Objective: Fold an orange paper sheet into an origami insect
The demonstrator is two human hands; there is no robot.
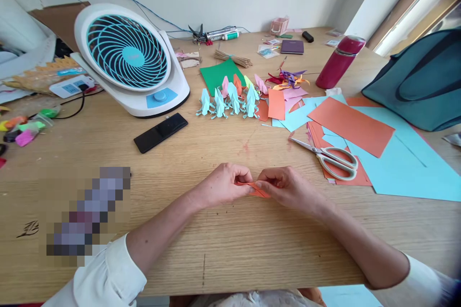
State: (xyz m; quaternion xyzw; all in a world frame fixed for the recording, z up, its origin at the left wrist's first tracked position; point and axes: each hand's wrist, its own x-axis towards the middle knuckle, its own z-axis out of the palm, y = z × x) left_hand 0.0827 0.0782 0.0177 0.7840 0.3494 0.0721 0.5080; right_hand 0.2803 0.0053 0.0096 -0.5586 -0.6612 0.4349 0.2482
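A small folded piece of orange paper (260,193) is held between both hands above the wooden table. My left hand (227,183) pinches its left end, thumb on top and fingers curled. On the right side, my right hand (283,185) grips the paper between thumb and bent fingers. Part of the paper is hidden behind the fingers. Beyond the hands stand several folded light-blue paper figures (235,100), with pink, orange and yellow ones behind them. Scissors (333,157) with pale handles lie to the right, partly on orange sheets.
A white fan (180,84) stands at the back left, a black phone (161,133) in front of it. Large blue sheets (418,153), a red bottle (336,64) and a teal bag (425,76) occupy the right. A green sheet (212,76) lies behind the figures.
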